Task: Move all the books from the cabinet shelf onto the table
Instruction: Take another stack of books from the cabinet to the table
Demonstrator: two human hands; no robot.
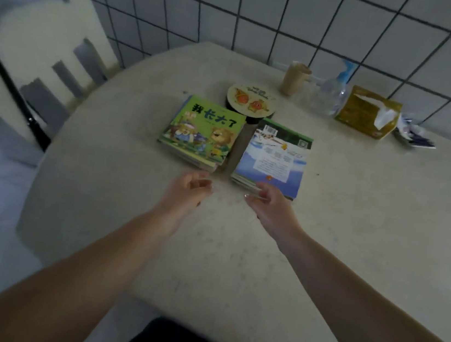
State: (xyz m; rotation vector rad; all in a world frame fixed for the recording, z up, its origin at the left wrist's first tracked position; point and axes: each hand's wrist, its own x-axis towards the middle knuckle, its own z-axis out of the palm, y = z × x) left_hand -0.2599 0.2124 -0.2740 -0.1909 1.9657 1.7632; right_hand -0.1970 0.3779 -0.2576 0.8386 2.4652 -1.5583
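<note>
Two stacks of thin children's books lie side by side on the pale stone table (356,216). The left stack (203,133) has a green cover with cartoon animals on top. The right stack (275,157) shows a blue and white back cover. My left hand (187,191) hovers just in front of the left stack, fingers loosely curled, holding nothing. In front of the right stack's near edge is my right hand (268,208), fingers relaxed and empty; whether it touches the stack I cannot tell. The cabinet shelf is out of view.
Behind the books sits a round tin (251,99) with a cartoon lid. Farther back stand a brown paper cup (295,78), a clear plastic bottle (332,94) and a yellow tissue pack (367,112). A white chair (49,41) stands at the table's left against the tiled wall.
</note>
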